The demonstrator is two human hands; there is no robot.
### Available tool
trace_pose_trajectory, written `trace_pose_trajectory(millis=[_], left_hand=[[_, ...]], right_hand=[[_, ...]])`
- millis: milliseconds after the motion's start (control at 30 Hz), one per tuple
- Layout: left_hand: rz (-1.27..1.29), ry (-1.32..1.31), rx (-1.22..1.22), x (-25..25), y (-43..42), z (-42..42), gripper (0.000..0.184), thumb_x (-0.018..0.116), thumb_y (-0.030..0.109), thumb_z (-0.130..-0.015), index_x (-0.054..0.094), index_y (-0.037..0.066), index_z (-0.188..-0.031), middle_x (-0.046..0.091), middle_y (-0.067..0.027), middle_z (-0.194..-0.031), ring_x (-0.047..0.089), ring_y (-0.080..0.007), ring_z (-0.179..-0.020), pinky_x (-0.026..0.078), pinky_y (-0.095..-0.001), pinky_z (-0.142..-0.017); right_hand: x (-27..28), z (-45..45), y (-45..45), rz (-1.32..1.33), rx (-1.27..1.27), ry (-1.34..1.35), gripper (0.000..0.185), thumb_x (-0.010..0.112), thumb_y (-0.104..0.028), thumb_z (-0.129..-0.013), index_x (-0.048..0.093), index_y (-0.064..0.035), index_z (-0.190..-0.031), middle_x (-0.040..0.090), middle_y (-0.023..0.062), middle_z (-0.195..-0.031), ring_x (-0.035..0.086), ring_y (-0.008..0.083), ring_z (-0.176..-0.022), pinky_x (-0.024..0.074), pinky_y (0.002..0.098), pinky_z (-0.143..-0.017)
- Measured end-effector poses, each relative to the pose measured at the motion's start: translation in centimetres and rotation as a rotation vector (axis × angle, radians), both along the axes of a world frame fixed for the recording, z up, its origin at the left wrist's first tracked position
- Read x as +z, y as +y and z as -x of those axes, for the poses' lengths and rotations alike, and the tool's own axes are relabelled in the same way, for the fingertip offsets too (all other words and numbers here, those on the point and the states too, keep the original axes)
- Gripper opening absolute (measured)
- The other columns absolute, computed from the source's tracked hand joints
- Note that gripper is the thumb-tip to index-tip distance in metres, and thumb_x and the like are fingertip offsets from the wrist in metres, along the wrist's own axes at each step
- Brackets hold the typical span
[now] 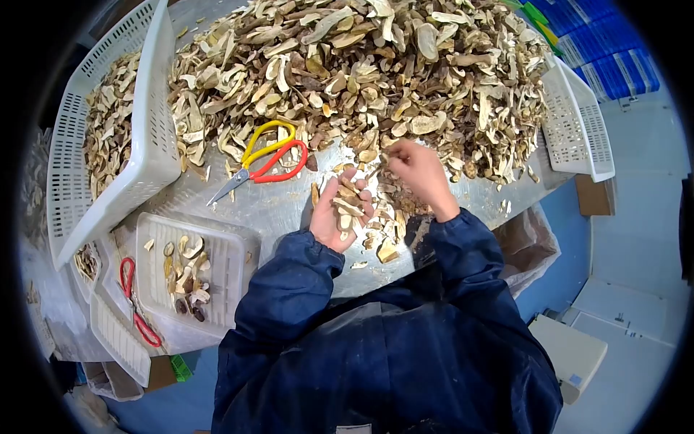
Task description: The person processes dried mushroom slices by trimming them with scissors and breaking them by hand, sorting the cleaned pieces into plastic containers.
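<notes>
Several dried slices, pale with brown edges, lie in the palm of my left hand [338,217], whose fingers curl up around them. My right hand [423,173] is to the right of it, over the near edge of a large heap of dried slices [361,72]. Its thumb and forefinger are pinched on a small brownish piece. Crumbs and small slices [387,231] lie on the metal table [289,206] between and below the hands. Scissors with one yellow and one red handle [271,155] rest left of my left hand, blades towards the lower left.
A white perforated basket [155,137] with slices stands at the left, another [578,123] at the right. A clear tray [228,282] with a few slices and red-handled scissors [133,304] are lower left. A lined bin [528,249] is below the table's right edge.
</notes>
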State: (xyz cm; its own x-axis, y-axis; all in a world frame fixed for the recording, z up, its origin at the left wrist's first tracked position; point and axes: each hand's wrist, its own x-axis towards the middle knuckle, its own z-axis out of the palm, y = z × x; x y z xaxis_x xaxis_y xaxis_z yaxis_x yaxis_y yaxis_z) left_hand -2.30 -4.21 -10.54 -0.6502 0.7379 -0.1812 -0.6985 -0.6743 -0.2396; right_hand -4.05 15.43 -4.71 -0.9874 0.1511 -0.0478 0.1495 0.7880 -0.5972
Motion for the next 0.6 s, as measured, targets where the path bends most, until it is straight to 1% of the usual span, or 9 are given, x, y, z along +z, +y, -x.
trace_pose_trajectory(millis=[33,133,167,300,333,400,467,533,600], left_hand=[[0.01,-0.006,0.005,0.0,-0.1,0.0,0.034,0.045,0.036,-0.097,0.05,0.014,-0.123,0.053,-0.0092,-0.103,0.054,-0.0229,-0.093,0.051,-0.0363,-0.079],[0.006,-0.009,0.011,-0.1,-0.1,0.1,0.034,0.044,0.036,-0.098,0.05,0.014,-0.123,0.054,-0.0102,-0.106,0.054,-0.0244,-0.098,0.05,-0.0381,-0.083],[-0.013,-0.004,0.011,-0.6,-0.1,0.1,0.035,0.043,0.036,-0.098,0.05,0.014,-0.123,0.055,-0.0108,-0.109,0.054,-0.0255,-0.102,0.049,-0.0398,-0.086],[0.145,-0.031,0.038,1.3,0.2,0.1,0.037,0.039,0.037,-0.099,0.05,0.014,-0.126,0.053,-0.012,-0.125,0.05,-0.0293,-0.116,0.041,-0.0469,-0.101],[0.141,-0.002,0.039,1.3,0.2,0.0,0.038,0.038,0.037,-0.099,0.05,0.014,-0.127,0.052,-0.0118,-0.127,0.049,-0.0296,-0.119,0.039,-0.0479,-0.102],[0.129,0.063,0.039,1.5,0.2,0.0,0.039,0.037,0.037,-0.099,0.049,0.014,-0.128,0.049,-0.0113,-0.133,0.046,-0.0301,-0.123,0.035,-0.0499,-0.106],[0.069,0.046,0.022,0.8,0.2,0.0,0.038,0.038,0.037,-0.099,0.049,0.015,-0.128,0.052,-0.01,-0.127,0.05,-0.0285,-0.118,0.039,-0.0481,-0.102],[0.016,0.025,0.013,0.5,-0.1,0.1,0.037,0.039,0.037,-0.099,0.049,0.016,-0.128,0.055,-0.0088,-0.122,0.054,-0.0269,-0.112,0.043,-0.0464,-0.098],[0.074,0.02,0.011,0.3,0.0,0.0,0.036,0.041,0.037,-0.099,0.05,0.016,-0.126,0.058,-0.0079,-0.114,0.057,-0.0247,-0.103,0.048,-0.044,-0.092]], right_hand=[[0.2,0.1,0.6,0.085,-0.037,0.031,0.02,0.056,-0.014,-0.078,0.065,-0.003,-0.092,0.065,0.015,-0.075,0.061,0.0267,-0.062,0.0462,0.0354,-0.058],[0.6,0.1,2.3,0.157,-0.131,-0.031,0.021,0.057,-0.013,-0.078,0.065,-0.0024,-0.093,0.063,0.0126,-0.071,0.055,0.0179,-0.055,0.0429,0.0301,-0.053],[0.3,-0.1,2.6,0.225,-0.15,-0.002,0.02,0.057,-0.011,-0.081,0.065,-0.0017,-0.097,0.063,0.0071,-0.069,0.05,0.0095,-0.052,0.0387,0.0251,-0.05],[3.2,-1.0,0.6,0.705,0.038,-0.061,0.019,0.059,-0.009,-0.087,0.063,-0.0011,-0.104,0.063,-0.0009,-0.073,0.052,0.0047,-0.057,0.0382,0.0207,-0.05],[4.2,-1.2,0.2,0.78,0.084,-0.206,0.02,0.061,-0.013,-0.087,0.063,-0.0037,-0.105,0.06,-0.0017,-0.075,0.05,0.0041,-0.059,0.0376,0.0194,-0.051],[2.5,-0.4,-0.6,0.407,0.04,-0.017,0.022,0.065,-0.02,-0.084,0.065,-0.0032,-0.099,0.064,0.0025,-0.075,0.054,0.0086,-0.058,0.0398,0.0236,-0.05],[1.0,0.4,-1.2,0.039,-0.031,0.005,0.029,0.069,-0.029,-0.079,0.066,-0.0024,-0.092,0.064,0.008,-0.073,0.058,0.0161,-0.059,0.0425,0.0292,-0.052],[0.3,1.1,-2.6,-0.18,-0.041,-0.033,0.039,0.066,-0.041,-0.078,0.063,-0.0021,-0.083,0.063,0.0154,-0.081,0.063,0.0319,-0.074,0.0477,0.0416,-0.061],[0.3,1.1,-4.0,-0.356,-0.045,-0.029,0.038,0.066,-0.04,-0.079,0.062,-0.0026,-0.079,0.064,0.0148,-0.084,0.063,0.0331,-0.074,0.0479,0.0426,-0.061]])
